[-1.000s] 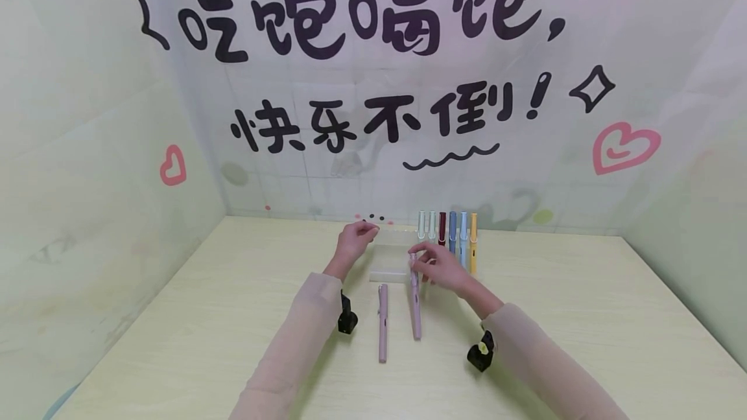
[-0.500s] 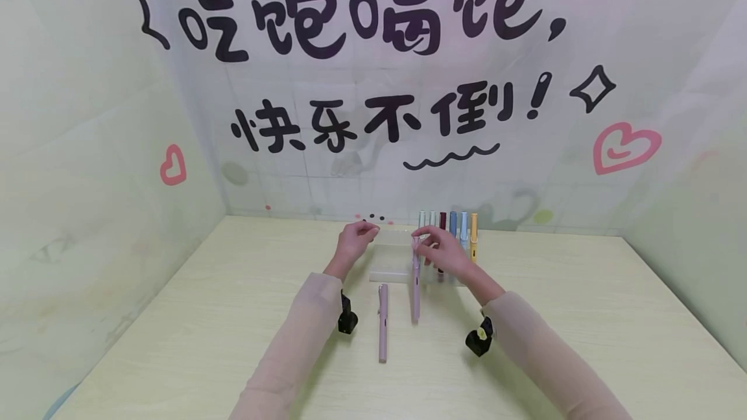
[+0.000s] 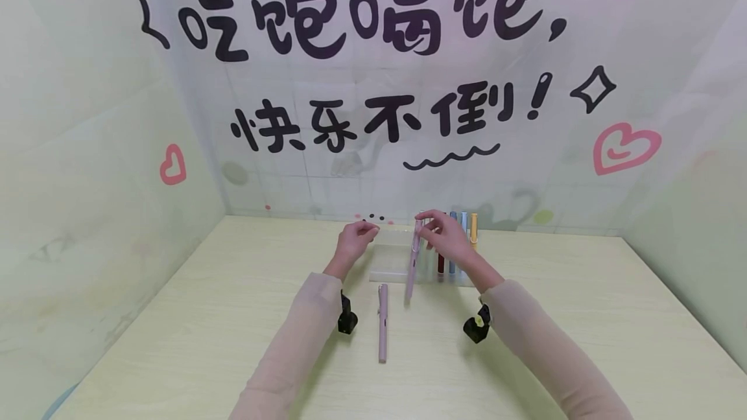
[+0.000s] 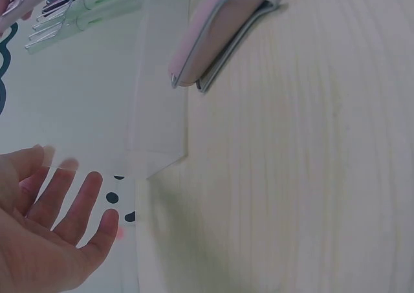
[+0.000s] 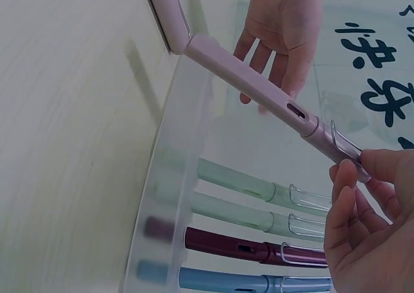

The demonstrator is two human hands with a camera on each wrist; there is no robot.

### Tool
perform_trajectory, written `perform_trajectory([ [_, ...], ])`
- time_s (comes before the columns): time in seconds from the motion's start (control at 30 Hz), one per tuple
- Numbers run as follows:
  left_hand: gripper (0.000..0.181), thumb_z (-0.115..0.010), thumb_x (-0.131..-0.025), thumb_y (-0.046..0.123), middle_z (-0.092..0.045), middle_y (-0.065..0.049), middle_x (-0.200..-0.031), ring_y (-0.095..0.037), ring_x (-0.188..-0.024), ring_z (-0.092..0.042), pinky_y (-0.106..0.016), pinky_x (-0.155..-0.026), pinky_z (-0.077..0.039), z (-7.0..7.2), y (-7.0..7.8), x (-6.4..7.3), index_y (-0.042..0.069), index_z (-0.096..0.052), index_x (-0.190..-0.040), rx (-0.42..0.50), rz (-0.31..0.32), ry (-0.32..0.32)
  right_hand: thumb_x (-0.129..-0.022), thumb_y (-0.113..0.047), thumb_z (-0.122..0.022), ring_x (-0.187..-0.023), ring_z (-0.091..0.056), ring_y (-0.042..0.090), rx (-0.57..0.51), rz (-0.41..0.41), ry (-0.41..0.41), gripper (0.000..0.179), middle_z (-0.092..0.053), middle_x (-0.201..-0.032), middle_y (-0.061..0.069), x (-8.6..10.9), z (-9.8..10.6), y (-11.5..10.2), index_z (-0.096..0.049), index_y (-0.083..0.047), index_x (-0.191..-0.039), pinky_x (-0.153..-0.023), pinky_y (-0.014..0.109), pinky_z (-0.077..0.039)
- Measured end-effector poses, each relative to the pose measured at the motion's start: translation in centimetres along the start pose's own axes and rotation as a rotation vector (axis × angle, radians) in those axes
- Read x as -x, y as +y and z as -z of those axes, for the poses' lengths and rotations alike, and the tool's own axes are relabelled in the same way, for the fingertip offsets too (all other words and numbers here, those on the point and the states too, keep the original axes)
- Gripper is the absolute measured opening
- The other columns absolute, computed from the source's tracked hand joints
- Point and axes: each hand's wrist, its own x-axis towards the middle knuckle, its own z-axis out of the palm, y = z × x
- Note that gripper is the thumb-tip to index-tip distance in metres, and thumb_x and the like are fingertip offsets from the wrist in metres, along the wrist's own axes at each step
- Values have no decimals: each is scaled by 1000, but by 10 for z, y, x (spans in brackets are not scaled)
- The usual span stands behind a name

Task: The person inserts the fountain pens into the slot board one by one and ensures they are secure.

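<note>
My right hand pinches a lilac pen near its clip end, between thumb and fingertips. The pen hangs tilted, its other end down in front of a clear pen stand. At the stand's upper left edge, my left hand pinches the clear panel between thumb and fingers, the other fingers spread behind it. A second lilac pen lies on the table before the stand, clip end towards it. Pens stand leaning in the right part of the stand: two pale green, a dark red pen, a blue pen, a light blue one and an orange pen.
The pale wooden table runs up to a printed backdrop with lettering, close behind the stand. Fabric side walls rise at left and right. A black wrist camera sits under each sleeve.
My right hand has lifted the lilac pen up and away towards the stand, and its lower end has swung slightly left. My left hand stays at the stand's edge.
</note>
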Motion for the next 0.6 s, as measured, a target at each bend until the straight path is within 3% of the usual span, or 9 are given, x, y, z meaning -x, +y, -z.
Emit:
perform_trajectory([
  [0.37,21,-58,-86,21,-64,-9,-94,-21,-83,-60,-34,-75,-46,-1,-4,-4,4,-65,-96,14,-4,1,-88,-12,-54,-64,-54,38,-35,64,97,24,-60,-84,14,-7,4,-4,-54,-4,-111,-61,47,-48],
  [0.4,22,-59,-86,25,-64,-8,-91,-19,-79,-60,-32,-71,-47,-2,-8,-6,6,-65,-94,28,-36,5,-87,-12,-55,-64,-54,37,-41,59,106,24,-60,-84,14,-8,4,-4,-54,-5,-111,-61,48,-48],
  [0.6,22,-58,-86,24,-64,-8,-91,-20,-80,-60,-32,-71,-47,-3,-9,-7,5,-65,-95,29,-29,3,-87,-13,-55,-61,-54,29,-46,34,162,25,-60,-87,13,-10,7,-5,-54,-7,-111,-54,37,-48],
])
